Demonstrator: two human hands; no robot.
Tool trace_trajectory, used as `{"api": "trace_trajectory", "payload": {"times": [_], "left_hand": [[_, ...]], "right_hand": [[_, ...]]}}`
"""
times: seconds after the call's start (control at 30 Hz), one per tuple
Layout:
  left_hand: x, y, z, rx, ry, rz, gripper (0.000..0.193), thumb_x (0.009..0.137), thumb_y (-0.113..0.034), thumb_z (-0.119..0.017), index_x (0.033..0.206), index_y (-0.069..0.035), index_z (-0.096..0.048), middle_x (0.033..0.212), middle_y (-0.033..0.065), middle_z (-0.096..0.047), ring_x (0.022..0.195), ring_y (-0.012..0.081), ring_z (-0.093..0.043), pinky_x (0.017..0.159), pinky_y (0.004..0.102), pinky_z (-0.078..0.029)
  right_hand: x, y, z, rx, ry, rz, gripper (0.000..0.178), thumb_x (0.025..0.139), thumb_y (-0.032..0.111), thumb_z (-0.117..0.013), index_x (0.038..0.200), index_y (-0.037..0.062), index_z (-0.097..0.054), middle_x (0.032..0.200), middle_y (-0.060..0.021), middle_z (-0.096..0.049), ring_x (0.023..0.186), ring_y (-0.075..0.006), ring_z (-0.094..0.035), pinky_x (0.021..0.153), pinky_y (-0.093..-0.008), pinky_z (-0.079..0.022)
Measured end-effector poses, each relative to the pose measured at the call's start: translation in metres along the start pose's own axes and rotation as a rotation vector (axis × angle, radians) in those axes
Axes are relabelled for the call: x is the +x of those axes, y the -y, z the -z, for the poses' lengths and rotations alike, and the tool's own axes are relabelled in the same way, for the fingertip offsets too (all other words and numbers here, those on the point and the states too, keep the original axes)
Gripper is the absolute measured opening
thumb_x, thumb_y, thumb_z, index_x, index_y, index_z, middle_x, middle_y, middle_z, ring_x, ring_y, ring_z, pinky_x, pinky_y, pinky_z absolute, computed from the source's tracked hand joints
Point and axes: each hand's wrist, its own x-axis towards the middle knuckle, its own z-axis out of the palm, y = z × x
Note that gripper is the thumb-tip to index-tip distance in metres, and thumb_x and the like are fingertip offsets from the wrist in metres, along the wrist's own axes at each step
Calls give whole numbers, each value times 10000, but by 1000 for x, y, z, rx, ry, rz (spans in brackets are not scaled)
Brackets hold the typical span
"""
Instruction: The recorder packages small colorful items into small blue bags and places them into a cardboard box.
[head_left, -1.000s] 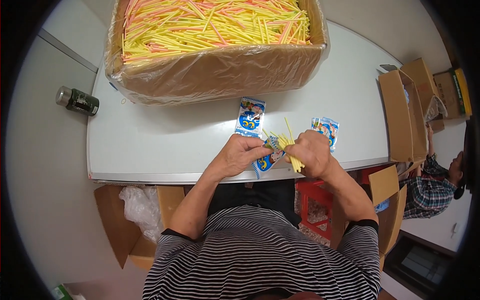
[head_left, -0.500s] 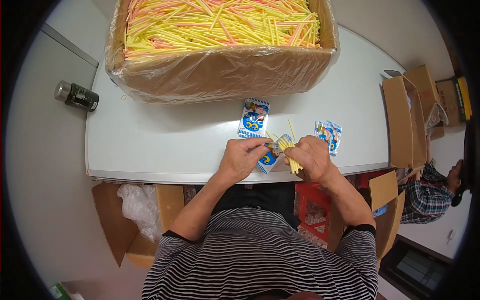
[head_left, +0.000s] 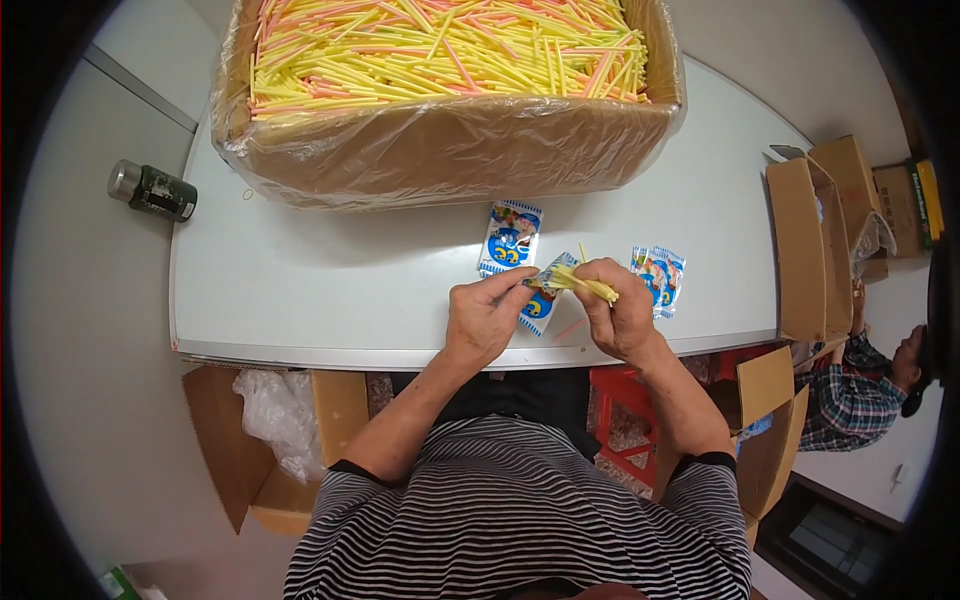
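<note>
My left hand (head_left: 480, 320) pinches the upper edge of a blue-and-white printed packet (head_left: 538, 308) between thumb and fingertips. Close beside it, my right hand (head_left: 622, 312) grips a bundle of thin yellow sticks (head_left: 588, 285). The bundle lies almost level, its left end at the packet's mouth; whether any sticks are inside is hard to see. Beyond my hands lies a small pile of similar packets (head_left: 510, 238). More packets (head_left: 658, 275) lie overlapped just right of my right hand. A pink stick (head_left: 570, 329) rests on the table below the packet.
A large plastic-lined carton (head_left: 440, 155) full of yellow and pink sticks stands at the table's far side. A dark flask (head_left: 160, 192) is at the left edge. Open cardboard boxes (head_left: 797, 250) stand at the right and below the table's front edge. Another person (head_left: 860, 400) sits at far right.
My right hand has turned the bundle from pointing downward to nearly level, against the packet's mouth. The pink stick now shows on the table. My left hand keeps its pinch.
</note>
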Motion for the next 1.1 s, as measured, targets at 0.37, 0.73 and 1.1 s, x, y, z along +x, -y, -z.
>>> {"api": "trace_trajectory", "payload": {"times": [0.37,0.73,1.1], "left_hand": [[0,-1,3,-85,97,96,258,957,-47,-644,1195,42,-686,947,80,-750,851,86,-662,768,231,-545],[20,-7,1,-39,196,69,280,951,-98,-682,1197,35,-685,982,72,-751,853,83,-662,760,222,-537],[47,12,-6,-355,206,199,228,944,-94,-694,1124,45,-696,958,68,-739,817,67,-665,718,195,-530]], "right_hand": [[4,-7,12,-11,171,38,277,884,-12,-686,1126,45,-565,857,-150,-655,697,-289,-638,611,-355,-504],[16,-9,-2,347,107,-614,166,1028,168,-555,1034,12,-608,805,20,-565,679,-44,-482,596,-224,-411],[19,-52,-35,594,-76,-814,216,973,230,-581,1012,22,-622,932,-27,-607,865,-104,-553,810,-267,-451]]}}
